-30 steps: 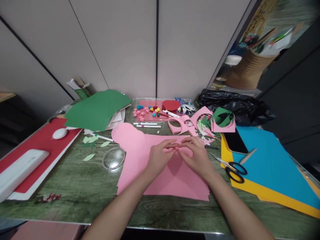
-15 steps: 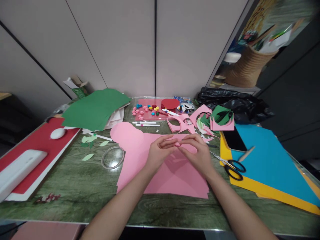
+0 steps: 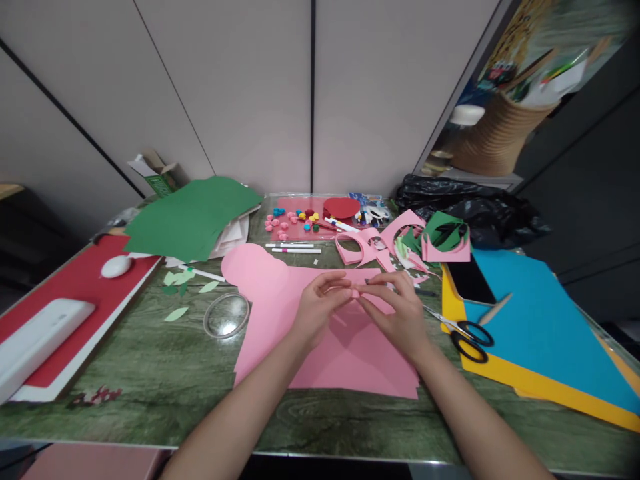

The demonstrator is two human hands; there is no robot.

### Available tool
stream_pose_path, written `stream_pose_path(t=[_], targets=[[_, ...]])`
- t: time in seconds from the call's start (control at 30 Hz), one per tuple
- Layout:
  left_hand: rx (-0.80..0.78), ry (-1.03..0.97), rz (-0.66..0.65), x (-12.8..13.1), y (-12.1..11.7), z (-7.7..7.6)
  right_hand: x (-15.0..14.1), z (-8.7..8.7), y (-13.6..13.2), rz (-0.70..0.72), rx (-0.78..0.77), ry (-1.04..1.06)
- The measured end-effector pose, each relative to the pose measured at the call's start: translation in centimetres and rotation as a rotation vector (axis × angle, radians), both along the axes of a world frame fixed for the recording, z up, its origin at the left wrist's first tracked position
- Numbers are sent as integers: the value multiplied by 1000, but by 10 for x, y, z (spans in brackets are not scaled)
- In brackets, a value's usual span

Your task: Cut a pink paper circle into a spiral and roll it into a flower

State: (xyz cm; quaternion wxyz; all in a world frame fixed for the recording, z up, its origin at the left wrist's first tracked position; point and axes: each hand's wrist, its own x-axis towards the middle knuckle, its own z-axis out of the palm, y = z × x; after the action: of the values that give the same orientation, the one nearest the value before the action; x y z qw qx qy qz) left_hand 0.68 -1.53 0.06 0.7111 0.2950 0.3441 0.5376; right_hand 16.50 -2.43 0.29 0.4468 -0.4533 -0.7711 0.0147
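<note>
Between the fingertips of both hands is a small curled piece of pink paper (image 3: pixel 355 293), mostly covered by the fingers. My left hand (image 3: pixel 323 303) pinches it from the left, and my right hand (image 3: pixel 397 307) pinches it from the right. Both hands hover over a stack of pink paper sheets (image 3: pixel 280 327) lying on the table. Round pink paper cutouts (image 3: pixel 254 268) overlap the stack's upper left corner. Farther back, several small rolled paper flowers (image 3: pixel 283 227) in pink, blue, yellow and red sit on a clear-covered tray (image 3: pixel 295 200).
Black-handled scissors (image 3: pixel 467 337) lie at right beside blue paper (image 3: pixel 540 327) and a phone (image 3: pixel 470 280). Pink paper offcuts (image 3: pixel 360 247) are behind my hands. At left are a clear tape ring (image 3: pixel 205 320), leaf cutouts (image 3: pixel 176 314), green sheets (image 3: pixel 190 217) and a white mouse (image 3: pixel 116 267).
Fingers of both hands have shifted slightly around the small pink paper; the right index finger and thumb sit a little differently. The rest of the table looks the same.
</note>
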Motion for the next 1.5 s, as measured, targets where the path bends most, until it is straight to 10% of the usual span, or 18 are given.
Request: stream_pose_path(t=[1.5], targets=[[4, 60, -126, -1, -2, 4, 0, -5, 1, -38, 67, -123]])
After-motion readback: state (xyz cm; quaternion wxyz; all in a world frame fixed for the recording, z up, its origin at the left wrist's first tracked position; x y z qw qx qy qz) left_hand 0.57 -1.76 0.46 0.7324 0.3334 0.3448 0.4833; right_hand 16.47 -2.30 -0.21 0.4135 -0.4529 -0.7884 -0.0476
